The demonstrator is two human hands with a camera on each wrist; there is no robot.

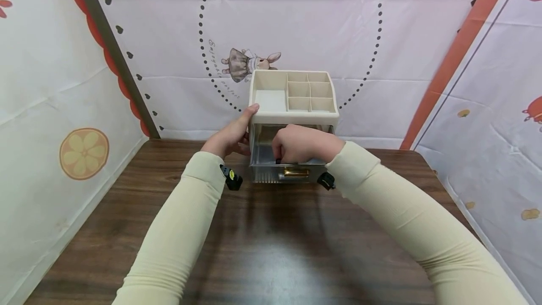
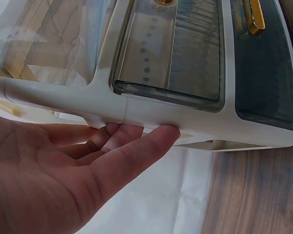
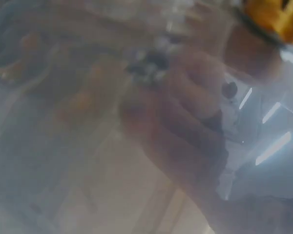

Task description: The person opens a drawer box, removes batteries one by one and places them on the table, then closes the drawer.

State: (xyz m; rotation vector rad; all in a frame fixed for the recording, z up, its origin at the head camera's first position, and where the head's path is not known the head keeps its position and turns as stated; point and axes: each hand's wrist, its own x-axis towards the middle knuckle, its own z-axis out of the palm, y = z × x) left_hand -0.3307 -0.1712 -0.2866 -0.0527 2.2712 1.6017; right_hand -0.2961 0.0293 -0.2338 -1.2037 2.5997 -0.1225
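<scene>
Pale printed cloth [image 1: 292, 27] hangs round three sides of a dark wood-grain table [image 1: 275, 262], with a rabbit print [image 1: 250, 64] on the back panel and a fruit slice [image 1: 84, 153] on the left one. Towards the far edge of the table stands a cream organizer [image 1: 295, 118], its top split into one large compartment and six small ones. A clear drawer [image 1: 264, 175] with a gold handle [image 1: 296, 172] juts out at the front.

Of the two hands, the left hand [image 1: 232, 138] is loosely open at the organizer's left side – thumb at the top rim's near corner, relaxed fingers against the frame. The right hand [image 1: 302, 144] is over the drawer, fingers curled in and pinching a small dark object [image 1: 278, 161] – only a bit of it shows, so I cannot tell what it is. The right wrist view is too blurred to help. Both arms wear cream sleeves [image 1: 179, 234], and a black device [image 1: 233, 180] sits at the left cuff
</scene>
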